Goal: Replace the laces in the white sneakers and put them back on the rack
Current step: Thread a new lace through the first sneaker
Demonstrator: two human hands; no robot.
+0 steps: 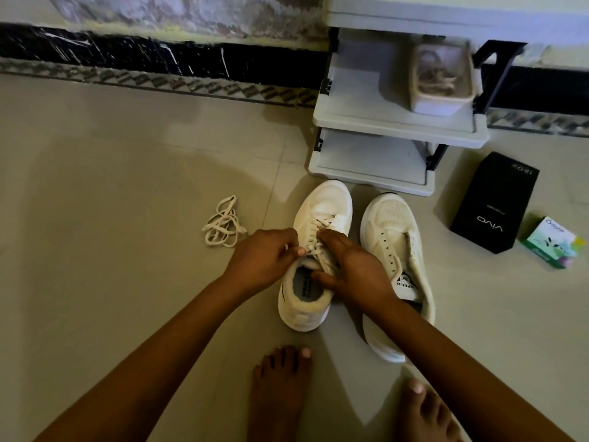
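Note:
Two white sneakers stand side by side on the floor before the rack. The left sneaker point(322, 205) has a lace threaded through its eyelets. My left hand point(264, 260) pinches that lace at the upper eyelets. My right hand point(353, 269) holds the sneaker's tongue and lace from the other side, thumb at the collar. The right sneaker point(395, 237) has bare eyelets and no lace. A loose white lace point(223, 226) lies bunched on the floor to the left. The grey shoe rack point(395, 129) stands just beyond the sneakers.
A beige basket point(441, 100) holding laces sits on the rack's middle shelf. A black phone box point(495, 202) and a small green box point(553, 242) lie on the floor to the right. My bare feet point(280, 387) are at the bottom edge.

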